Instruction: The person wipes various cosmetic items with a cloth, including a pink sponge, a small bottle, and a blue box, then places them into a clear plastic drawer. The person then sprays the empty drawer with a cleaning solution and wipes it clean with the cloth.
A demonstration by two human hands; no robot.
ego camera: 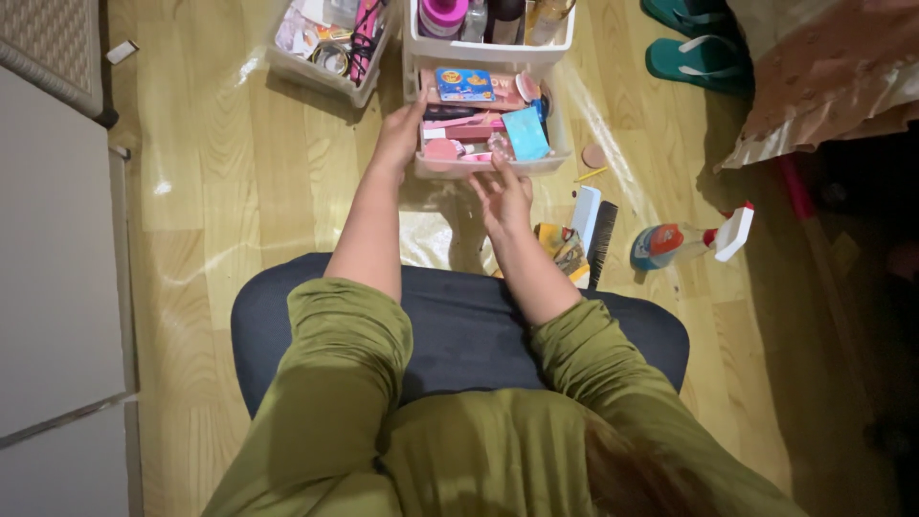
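Note:
A clear plastic drawer (553, 163) sits on the wooden floor in front of me, full of small cosmetics: pink boxes, a blue card (525, 132), a blue packet with orange shapes (463, 84). My left hand (400, 134) rests on the drawer's left edge, fingers touching the items inside. My right hand (502, 194) reaches the drawer's front edge, fingers spread, touching a small pink item; I cannot tell whether it grips anything. Both arms wear rolled olive-green sleeves.
A second clear bin (321, 77) of oddments stands at the back left, a white bin (488, 46) with bottles behind the drawer. A white and black comb (593, 225), a spray bottle (684, 241), green sandals (697, 57) and a brown bag (833, 77) lie to the right.

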